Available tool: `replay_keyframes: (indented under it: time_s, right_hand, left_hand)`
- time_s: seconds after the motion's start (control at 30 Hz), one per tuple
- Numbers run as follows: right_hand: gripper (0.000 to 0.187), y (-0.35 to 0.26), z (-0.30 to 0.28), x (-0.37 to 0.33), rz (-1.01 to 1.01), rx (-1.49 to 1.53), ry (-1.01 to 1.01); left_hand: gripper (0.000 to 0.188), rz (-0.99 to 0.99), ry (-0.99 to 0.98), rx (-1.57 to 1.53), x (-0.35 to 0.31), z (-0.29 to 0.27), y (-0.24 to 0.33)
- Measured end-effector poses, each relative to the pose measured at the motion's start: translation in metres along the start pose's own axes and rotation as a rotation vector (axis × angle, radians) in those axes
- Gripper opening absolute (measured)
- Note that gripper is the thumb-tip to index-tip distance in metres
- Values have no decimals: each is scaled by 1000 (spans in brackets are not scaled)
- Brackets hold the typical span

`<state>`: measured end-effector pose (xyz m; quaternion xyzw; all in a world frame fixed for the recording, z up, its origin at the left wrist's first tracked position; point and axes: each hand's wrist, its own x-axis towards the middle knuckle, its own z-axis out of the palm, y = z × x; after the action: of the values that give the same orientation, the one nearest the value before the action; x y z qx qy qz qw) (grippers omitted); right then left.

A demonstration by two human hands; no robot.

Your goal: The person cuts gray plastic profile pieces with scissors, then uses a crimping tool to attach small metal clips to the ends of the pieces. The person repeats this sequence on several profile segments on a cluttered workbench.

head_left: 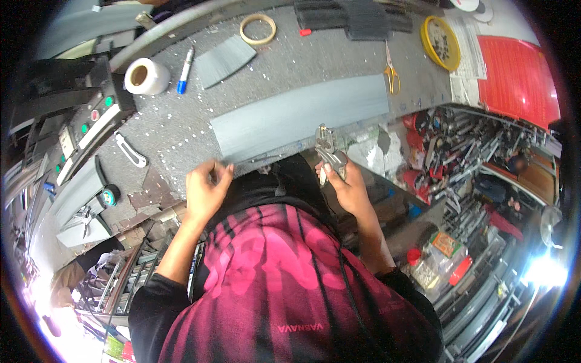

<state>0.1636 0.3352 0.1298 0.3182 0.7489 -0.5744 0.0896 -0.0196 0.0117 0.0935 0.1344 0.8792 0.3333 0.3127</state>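
My right hand (345,184) is wrapped round the handles of silver metal pliers (327,145) with a broad, bulky head, held upright just off the bench's front edge. My left hand (207,186) is closed, thumb against curled fingers, at the same edge; whatever is in it, if anything, is hidden. Between and beyond both hands lies a long flat grey strip (296,118) on the grey bench (175,127). Its near left corner is close to my left fingertips. A thin dark piece (266,159) lies along the bench edge between my hands.
Tape rolls (147,77), a blue-capped marker (186,71), a short grey piece (225,60), a utility knife (131,149), scissors (391,72) and a yellow bowl (440,43) of small parts lie on the bench. Green-buttoned machinery (85,128) stands left; cluttered metal scraps (448,142) and jars (423,270) fill the right.
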Motion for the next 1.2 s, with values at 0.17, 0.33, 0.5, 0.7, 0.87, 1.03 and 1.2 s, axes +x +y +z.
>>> replay_keyframes:
  time_s: [0.17, 0.33, 0.5, 0.7, 0.87, 1.03, 1.2]
  right_hand:
    - [35, -15, -6, 41, -25, -39, -89]
    - [41, -33, -27, 59, -233, -306, -173]
    - [42, -32, -8, 73, -361, -414, -175]
    - [44, -39, 41, 65, -317, -385, -361]
    - [39, -39, 72, 52, -280, -314, -326]
    - [41, -34, 92, 47, -178, -244, -281]
    - [36, -34, 110, 41, -190, -198, -178]
  left_hand:
    - [57, 386, 422, 389, 67, 24, 50]
    - [57, 191, 232, 477, 86, 33, 50]
    - [35, 301, 279, 209, 78, 21, 35]
    - [24, 194, 65, -84, 78, -14, 30]
    - [19, 267, -136, -125, 97, -34, 24]
    - [21, 283, -282, -132, 116, -41, 15]
    - [19, 391, -331, -134, 127, -45, 12]
